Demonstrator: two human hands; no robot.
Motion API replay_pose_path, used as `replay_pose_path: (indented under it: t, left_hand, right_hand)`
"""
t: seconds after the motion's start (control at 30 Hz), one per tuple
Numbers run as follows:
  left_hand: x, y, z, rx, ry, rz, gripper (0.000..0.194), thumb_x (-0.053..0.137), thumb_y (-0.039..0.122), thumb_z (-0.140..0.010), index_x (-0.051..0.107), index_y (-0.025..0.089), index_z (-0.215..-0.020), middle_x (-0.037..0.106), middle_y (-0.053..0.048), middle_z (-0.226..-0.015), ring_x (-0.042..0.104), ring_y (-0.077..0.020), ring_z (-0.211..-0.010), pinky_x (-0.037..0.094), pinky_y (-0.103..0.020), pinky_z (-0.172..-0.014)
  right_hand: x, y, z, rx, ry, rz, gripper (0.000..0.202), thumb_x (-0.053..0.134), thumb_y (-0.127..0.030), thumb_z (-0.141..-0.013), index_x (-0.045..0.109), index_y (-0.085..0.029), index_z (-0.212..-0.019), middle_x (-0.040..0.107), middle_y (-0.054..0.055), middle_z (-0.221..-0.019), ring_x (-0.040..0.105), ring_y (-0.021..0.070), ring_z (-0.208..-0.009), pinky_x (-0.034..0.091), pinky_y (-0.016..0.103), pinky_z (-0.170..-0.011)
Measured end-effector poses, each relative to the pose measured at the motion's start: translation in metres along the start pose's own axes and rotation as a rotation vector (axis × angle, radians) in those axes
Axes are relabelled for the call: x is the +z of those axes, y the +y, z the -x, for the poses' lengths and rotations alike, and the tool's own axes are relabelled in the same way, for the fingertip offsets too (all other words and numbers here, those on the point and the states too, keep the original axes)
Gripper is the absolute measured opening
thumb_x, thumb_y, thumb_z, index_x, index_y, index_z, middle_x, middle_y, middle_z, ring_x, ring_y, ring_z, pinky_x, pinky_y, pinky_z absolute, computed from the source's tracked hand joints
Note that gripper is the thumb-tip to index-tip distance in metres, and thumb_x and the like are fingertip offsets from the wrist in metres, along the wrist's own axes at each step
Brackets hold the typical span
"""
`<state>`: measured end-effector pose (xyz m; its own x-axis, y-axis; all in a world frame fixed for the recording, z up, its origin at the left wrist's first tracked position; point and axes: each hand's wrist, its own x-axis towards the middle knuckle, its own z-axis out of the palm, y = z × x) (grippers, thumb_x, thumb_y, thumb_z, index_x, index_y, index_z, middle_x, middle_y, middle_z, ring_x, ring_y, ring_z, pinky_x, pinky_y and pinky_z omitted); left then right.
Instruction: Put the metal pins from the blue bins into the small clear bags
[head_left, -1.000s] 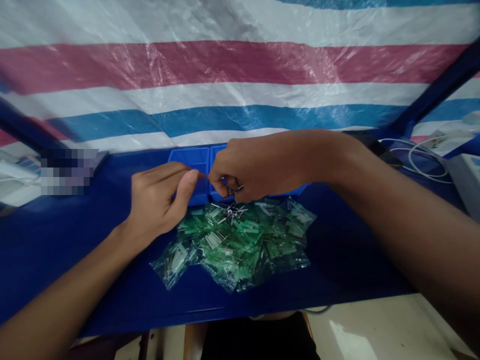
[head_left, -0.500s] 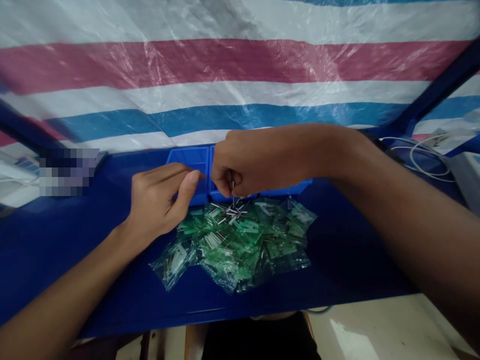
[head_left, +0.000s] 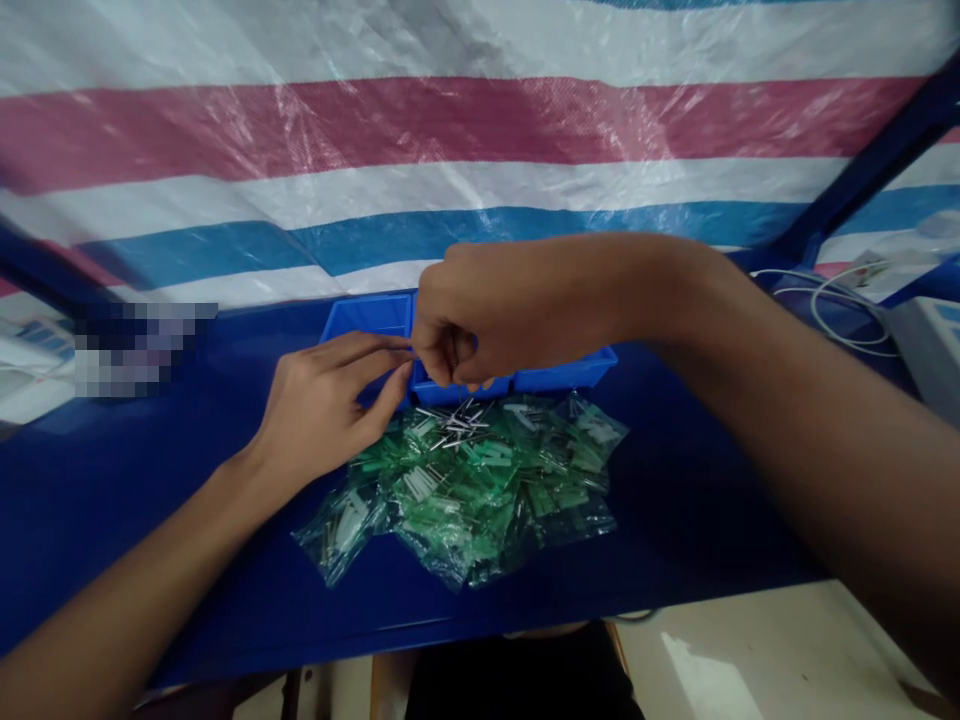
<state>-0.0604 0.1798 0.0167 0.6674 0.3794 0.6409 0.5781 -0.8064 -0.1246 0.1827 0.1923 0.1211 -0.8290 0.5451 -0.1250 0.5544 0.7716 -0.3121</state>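
My right hand (head_left: 480,315) is curled above the front of the blue bins, its fingers pinched on a thin metal pin that they mostly hide. To its left, my left hand (head_left: 337,395) has its fingers stretched out and its thumb apart. The left fingertips come close to the right hand; whether they touch it or the pin I cannot tell. Just below the right hand, loose metal pins (head_left: 459,424) lie in a small heap on top of a pile of clear greenish plastic bags (head_left: 480,500). These bags contain white strips and thin pins.
Behind the hands stand joined blue bins (head_left: 566,375), partly covered by the right hand. Everything rests on a blue table (head_left: 247,580). A striped plastic sheet (head_left: 480,120) hangs behind it. White cables (head_left: 840,310) lie at the right, and a blurred-out item (head_left: 135,350) at the left.
My right hand has moved slightly up and left, away from the loose pins, and the pin in it shows less. My left fingers have stretched out towards the right hand.
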Motion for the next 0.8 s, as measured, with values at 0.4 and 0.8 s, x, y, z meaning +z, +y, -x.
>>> replay_pose_path:
  t: [0.4,0.8]
  left_hand:
    - [0.001,0.001,-0.002,-0.013,-0.003,0.023,0.028,0.059,0.028,-0.116,0.083,0.025,-0.101,0.089,-0.004,-0.114,0.088,-0.0240,-0.092,0.068,-0.036,-0.071]
    - [0.003,0.000,0.001,0.018,0.011,0.008,0.023,0.064,0.031,-0.114,0.084,0.024,-0.106,0.090,-0.006,-0.111,0.088,-0.0259,-0.096,0.075,-0.040,-0.080]
  right_hand:
    - [0.000,-0.005,0.002,0.118,-0.022,-0.011,0.019,0.075,0.002,-0.092,0.084,-0.012,-0.084,0.075,-0.006,-0.072,0.064,0.0097,-0.074,0.045,0.025,-0.072]
    - [0.016,0.028,-0.020,0.182,-0.005,0.155,0.021,0.071,0.000,-0.089,0.085,-0.014,-0.096,0.069,-0.002,-0.068,0.059,0.0157,-0.067,0.040,0.031,-0.068]
